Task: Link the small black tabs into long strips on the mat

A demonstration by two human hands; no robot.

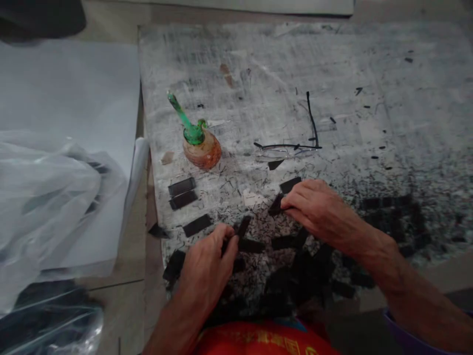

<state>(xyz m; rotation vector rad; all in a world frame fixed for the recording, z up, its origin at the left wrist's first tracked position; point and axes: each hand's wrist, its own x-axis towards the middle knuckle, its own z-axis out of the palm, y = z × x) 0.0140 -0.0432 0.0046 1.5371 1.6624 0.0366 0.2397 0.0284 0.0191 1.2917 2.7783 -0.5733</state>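
Note:
My right hand [318, 209] pinches a small black rectangular piece [275, 204] between thumb and fingertips, just above the board. Beside its fingers lies another black piece [290, 185]. My left hand [209, 261] is closed, thumb against forefinger, near the board's lower left. A dark edge shows at those fingertips, but what they hold is mostly hidden. Right by the left fingertips are black strips [252, 245]. Two black pieces [183, 199] lie side by side farther left, with a single one [197, 225] below them. A dark heap of such pieces [303, 276] lies close to my body.
An orange glass pot with a green stem [202, 152] stands on the scuffed board [251, 59]. Eyeglasses [288, 147] lie to its right. Black shavings [399, 182] cover the right side. White sheets [66, 88] and clear plastic [48, 197] are at the left.

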